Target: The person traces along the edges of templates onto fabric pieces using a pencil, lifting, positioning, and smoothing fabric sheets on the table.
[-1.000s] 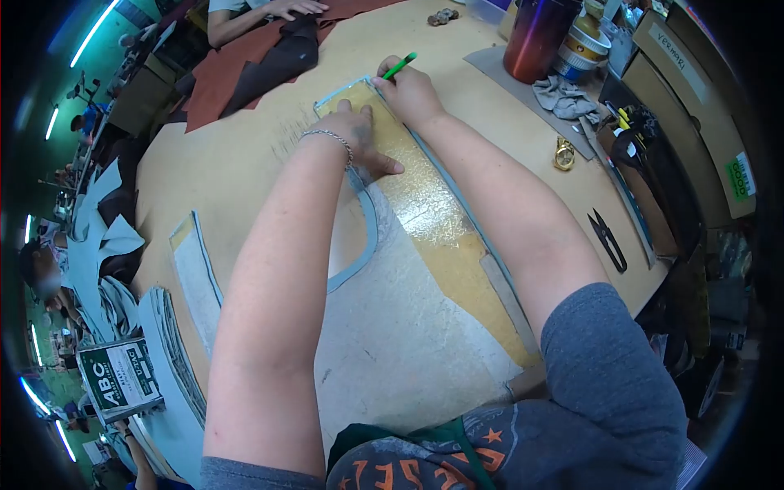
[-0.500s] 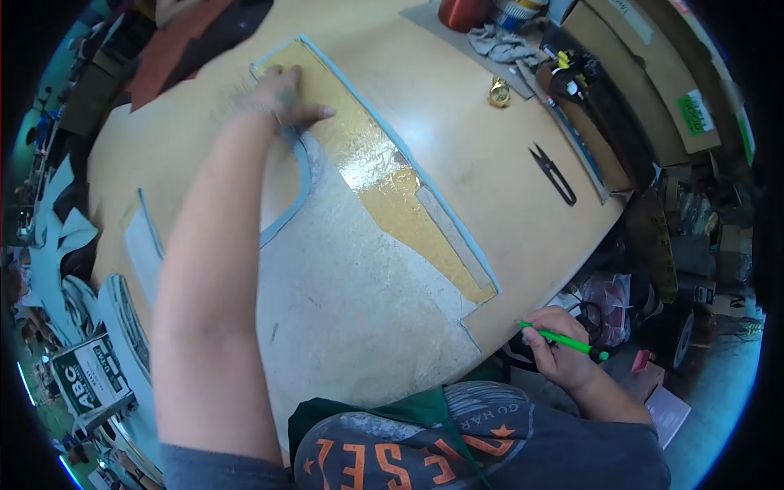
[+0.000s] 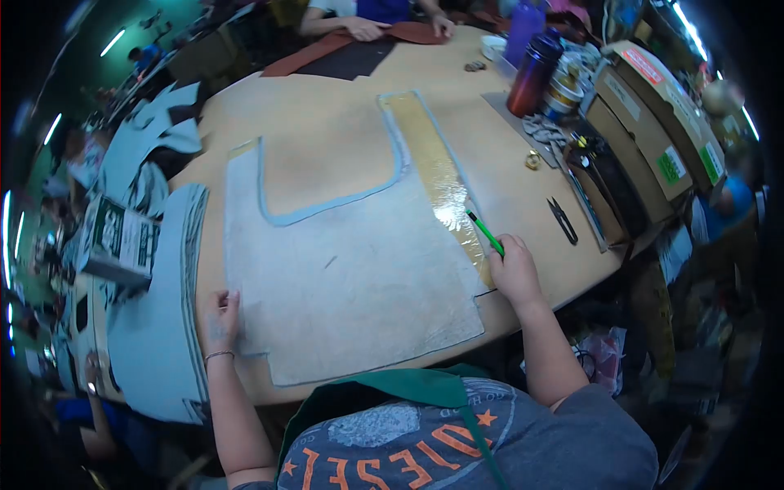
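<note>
A large pale, U-shaped panel (image 3: 359, 269) with light-blue edging lies flat on the table. A shiny yellow strip (image 3: 437, 167) runs along its right arm. My right hand (image 3: 513, 265) is closed around a green pen (image 3: 488, 234), whose dark end points away from me over the strip. That hand is at the panel's lower right, by the notched corner. At the panel's left edge is my left hand (image 3: 220, 320), slightly blurred, its fingers loosely bent and the thumb apart from them. Nothing shows in it, and whether the thumb touches the panel I cannot tell.
Black thread snips (image 3: 562, 221) and a gold-coloured watch-like item (image 3: 533, 160) lie to the right. Beyond stand a dark bottle (image 3: 535, 73), a tool box (image 3: 604, 192) and cardboard boxes (image 3: 641, 135). Stacked pale pieces (image 3: 163, 327) lie left. A co-worker's hands (image 3: 365, 29) handle brown material opposite.
My left hand has come back from the far end of the yellow strip to the panel's near left edge. My right hand with the pen has moved forward over the table. The view has tilted up.
</note>
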Demonstrator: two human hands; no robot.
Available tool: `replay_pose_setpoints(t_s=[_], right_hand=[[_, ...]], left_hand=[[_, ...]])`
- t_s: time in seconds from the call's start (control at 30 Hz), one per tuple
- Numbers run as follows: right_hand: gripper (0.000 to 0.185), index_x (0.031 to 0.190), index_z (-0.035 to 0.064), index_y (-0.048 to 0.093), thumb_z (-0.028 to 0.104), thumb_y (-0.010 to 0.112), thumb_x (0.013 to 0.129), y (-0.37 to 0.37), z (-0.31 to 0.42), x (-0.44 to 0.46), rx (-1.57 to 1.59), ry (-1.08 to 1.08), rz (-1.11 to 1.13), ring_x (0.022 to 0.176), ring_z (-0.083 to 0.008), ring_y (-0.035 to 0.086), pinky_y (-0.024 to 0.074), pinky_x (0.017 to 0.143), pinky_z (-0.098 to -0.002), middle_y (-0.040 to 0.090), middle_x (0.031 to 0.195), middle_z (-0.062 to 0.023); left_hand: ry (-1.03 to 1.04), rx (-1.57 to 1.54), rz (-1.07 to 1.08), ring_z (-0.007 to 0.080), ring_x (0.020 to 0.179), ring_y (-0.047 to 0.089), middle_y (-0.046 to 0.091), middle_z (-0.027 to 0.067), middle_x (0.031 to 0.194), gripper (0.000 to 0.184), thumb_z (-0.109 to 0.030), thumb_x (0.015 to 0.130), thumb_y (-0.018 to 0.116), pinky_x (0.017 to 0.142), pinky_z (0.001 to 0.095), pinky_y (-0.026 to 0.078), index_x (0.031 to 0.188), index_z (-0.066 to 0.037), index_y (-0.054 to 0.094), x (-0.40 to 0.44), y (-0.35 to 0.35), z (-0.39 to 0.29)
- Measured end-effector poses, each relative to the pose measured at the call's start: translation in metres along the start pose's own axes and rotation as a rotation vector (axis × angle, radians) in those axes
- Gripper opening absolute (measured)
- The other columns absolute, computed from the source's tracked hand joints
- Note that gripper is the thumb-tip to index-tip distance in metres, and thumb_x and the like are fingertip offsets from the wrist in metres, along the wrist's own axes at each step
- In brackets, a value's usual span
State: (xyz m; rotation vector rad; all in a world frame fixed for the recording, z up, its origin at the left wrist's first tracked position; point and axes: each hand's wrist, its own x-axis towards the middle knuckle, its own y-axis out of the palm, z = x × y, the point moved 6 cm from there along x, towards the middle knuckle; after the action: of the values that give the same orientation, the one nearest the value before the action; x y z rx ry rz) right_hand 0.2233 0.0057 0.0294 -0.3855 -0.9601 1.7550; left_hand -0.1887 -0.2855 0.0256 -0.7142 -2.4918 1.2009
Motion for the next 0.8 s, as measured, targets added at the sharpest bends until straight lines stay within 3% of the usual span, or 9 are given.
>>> replay_pose_setpoints(t_s=[0.1, 0.17, 0.23, 0.33, 0.47, 0.57, 0.67, 0.7, 0.8], right_hand=[[0.022, 0.085, -0.0046, 0.052, 0.015, 0.055, 0.075, 0.007, -0.003, 0.003, -0.061, 0.051, -0.022, 0.079, -0.0360, 0.053, 0.0432, 0.072, -0.0407, 0.054, 0.081, -0.0216], [0.028, 0.084, -0.0048, 0.052, 0.020, 0.059, 0.074, 0.010, -0.006, 0.011, -0.111, 0.082, -0.003, 0.075, -0.0358, 0.055, 0.0438, 0.069, -0.0400, 0.055, 0.077, -0.0213], [0.033, 0.084, -0.0046, 0.053, 0.024, 0.064, 0.072, 0.017, -0.022, 0.028, 0.011, 0.181, 0.097, 0.070, -0.0316, 0.056, 0.0443, 0.066, -0.0379, 0.057, 0.074, -0.0190], [0.036, 0.083, -0.0043, 0.054, 0.027, 0.068, 0.070, 0.006, -0.012, 0.028, 0.364, 0.269, 0.182, 0.066, -0.0182, 0.055, 0.0438, 0.060, -0.0320, 0.057, 0.071, -0.0122], [0.033, 0.086, -0.0046, 0.052, 0.023, 0.065, 0.073, -0.007, -0.003, 0.017, 0.349, 0.164, 0.181, 0.066, -0.0147, 0.052, 0.0431, 0.060, -0.0297, 0.055, 0.072, -0.0095], [0.034, 0.090, -0.0043, 0.050, 0.021, 0.064, 0.073, -0.009, -0.017, 0.009, 0.438, 0.100, 0.126, 0.068, -0.0144, 0.051, 0.0425, 0.061, -0.0295, 0.054, 0.073, -0.0107], [0.032, 0.089, -0.0031, 0.049, 0.020, 0.065, 0.074, -0.024, -0.019, -0.006, 0.259, 0.027, 0.027, 0.067, -0.0139, 0.050, 0.0421, 0.060, -0.0297, 0.054, 0.072, -0.0104], [0.031, 0.089, -0.0026, 0.049, 0.020, 0.065, 0.074, -0.028, -0.021, -0.008, 0.252, 0.013, 0.004, 0.067, -0.0139, 0.050, 0.0419, 0.060, -0.0296, 0.054, 0.072, -0.0102], [0.029, 0.086, -0.0015, 0.050, 0.020, 0.066, 0.073, -0.039, -0.030, -0.016, 0.216, 0.003, -0.026, 0.066, -0.0136, 0.049, 0.0416, 0.060, -0.0292, 0.053, 0.071, -0.0094]], left_hand=[[-0.012, 0.014, -0.068, 0.0227, 0.074, 0.055, 0.056, 0.0152, 0.082, 0.040, -0.033, 0.075, 0.062, 0.069, 0.0322, 0.044, 0.095, 0.002, 0.056, -0.017, 0.006, 0.005], [0.171, 0.204, -0.458, 0.0227, 0.071, 0.054, 0.056, 0.0144, 0.076, 0.047, -0.040, 0.072, 0.063, 0.067, 0.0317, 0.044, 0.093, 0.002, 0.056, -0.015, 0.011, 0.013], [-0.022, 0.123, -0.305, 0.0222, 0.074, 0.055, 0.057, 0.0122, 0.077, 0.048, -0.042, 0.071, 0.063, 0.070, 0.0322, 0.043, 0.091, 0.001, 0.057, 0.006, 0.021, 0.037], [-0.374, -0.538, -0.006, 0.0198, 0.080, 0.055, 0.057, 0.0101, 0.085, 0.043, -0.039, 0.070, 0.065, 0.071, 0.0316, 0.043, 0.089, -0.001, 0.058, 0.013, 0.021, 0.048], [-0.359, -0.842, 0.027, 0.0134, 0.073, 0.052, 0.054, 0.0052, 0.084, 0.035, -0.030, 0.072, 0.064, 0.062, 0.0281, 0.044, 0.094, -0.005, 0.054, -0.008, 0.006, 0.021], [-0.303, -1.094, 0.298, 0.0166, 0.090, 0.052, 0.056, 0.0077, 0.099, 0.035, -0.025, 0.076, 0.057, 0.078, 0.0264, 0.041, 0.103, -0.004, 0.052, 0.003, 0.026, 0.050], [-0.299, -0.927, 0.176, 0.0119, 0.066, 0.049, 0.049, -0.0002, 0.073, 0.017, -0.017, 0.076, 0.057, 0.062, 0.0266, 0.043, 0.090, -0.009, 0.052, -0.012, 0.020, 0.032], [-0.323, -0.757, 0.205, 0.0148, 0.078, 0.052, 0.053, 0.0055, 0.083, 0.023, -0.016, 0.076, 0.055, 0.070, 0.0273, 0.042, 0.096, -0.006, 0.053, -0.011, 0.021, 0.040], [0.145, -0.338, 0.007, 0.0218, 0.093, 0.052, 0.053, 0.0149, 0.098, 0.034, -0.017, 0.074, 0.057, 0.078, 0.0303, 0.041, 0.103, 0.000, 0.051, -0.010, 0.020, 0.031]])
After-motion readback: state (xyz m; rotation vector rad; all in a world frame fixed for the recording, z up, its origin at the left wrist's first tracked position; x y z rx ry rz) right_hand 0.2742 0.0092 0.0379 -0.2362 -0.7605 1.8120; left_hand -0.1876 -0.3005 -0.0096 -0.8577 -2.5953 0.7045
